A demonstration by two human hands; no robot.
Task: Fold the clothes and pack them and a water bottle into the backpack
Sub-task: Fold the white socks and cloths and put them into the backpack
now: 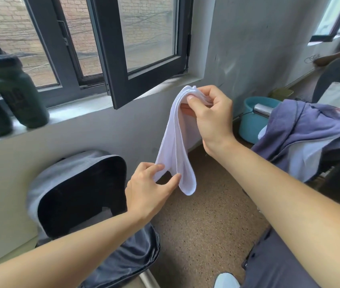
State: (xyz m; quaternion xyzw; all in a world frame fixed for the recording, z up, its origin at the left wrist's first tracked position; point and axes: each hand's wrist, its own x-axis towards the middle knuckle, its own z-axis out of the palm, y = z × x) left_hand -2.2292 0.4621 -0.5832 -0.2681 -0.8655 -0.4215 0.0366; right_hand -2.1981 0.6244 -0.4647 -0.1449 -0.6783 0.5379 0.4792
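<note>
A pair of white socks [175, 146] hangs in the air at centre. My right hand [208, 113] pinches their top ends. My left hand [152, 190] pinches the lower edge of one sock between thumb and fingers. Below and to the left stands the grey backpack [77, 192], its main compartment open and dark inside. Two dark green water bottles [17, 90] stand on the windowsill at far left. A purple-blue garment [308, 132] lies piled on a chair at right, with white cloth under it.
An open dark window frame [142, 80] juts out just above the socks. A blue bucket [252, 121] stands on the floor by the wall. Another person's arm [337, 55] shows at top right. The speckled brown floor [206, 225] lies between backpack and chair.
</note>
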